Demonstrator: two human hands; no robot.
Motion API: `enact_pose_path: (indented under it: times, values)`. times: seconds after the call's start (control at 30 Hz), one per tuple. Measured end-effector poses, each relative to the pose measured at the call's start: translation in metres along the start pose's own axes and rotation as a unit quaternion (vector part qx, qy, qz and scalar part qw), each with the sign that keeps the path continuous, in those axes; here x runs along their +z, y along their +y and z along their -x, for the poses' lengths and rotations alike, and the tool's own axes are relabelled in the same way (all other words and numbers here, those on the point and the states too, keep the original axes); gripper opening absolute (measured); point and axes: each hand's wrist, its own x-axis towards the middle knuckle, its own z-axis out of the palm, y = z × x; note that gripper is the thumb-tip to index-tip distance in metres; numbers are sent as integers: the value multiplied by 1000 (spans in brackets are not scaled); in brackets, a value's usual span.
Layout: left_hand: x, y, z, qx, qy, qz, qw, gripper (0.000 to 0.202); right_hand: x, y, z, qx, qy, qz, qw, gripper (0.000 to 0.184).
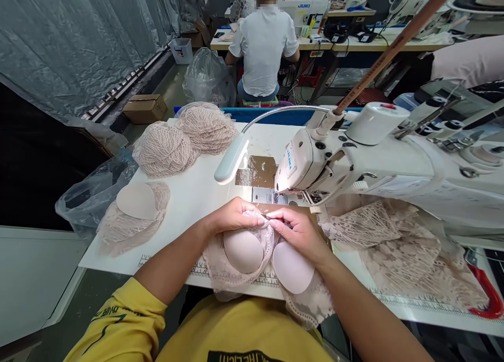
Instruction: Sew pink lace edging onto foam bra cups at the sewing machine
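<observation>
A pale pink lace bra (244, 252) with two smooth moulded cups lies over the table's front edge, its lower lace hanging toward my lap. My left hand (239, 215) is closed, pinching the lace at the bra's upper middle. Right beside it, my right hand (295, 230) is closed at the same spot, with a thin dark tool (289, 225) between its fingers; its kind is mostly hidden. Both hands are just in front of the needle area of a white sewing machine (303, 157).
Two lace bundles (165, 149) stand at the back left of the white table (189, 194), with another lace cup piece (136, 202) nearer. A lamp (231, 160) hangs over the table. More lace (401, 246) and a red-handled tool (488, 294) lie right. A person (263, 47) sits ahead.
</observation>
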Motion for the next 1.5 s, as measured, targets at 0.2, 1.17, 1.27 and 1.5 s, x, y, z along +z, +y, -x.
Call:
enact_pose_path:
  times: [0.2, 1.17, 1.27, 1.5]
  values:
    - [3, -4, -3, 19, -4, -32, 999, 31, 9, 7, -2, 48, 22, -87, 995, 34]
    - [-4, 2, 7, 37, 6, -88, 995, 27, 15, 1, -4, 10, 5, -47, 999, 22]
    - [-4, 3, 7, 23, 3, -54, 998, 28, 12, 8, -3, 1, 16, -88, 996, 32]
    - [-2, 3, 7, 2, 35, 2, 999, 31, 2, 12, 1, 29, -24, -105, 994, 33]
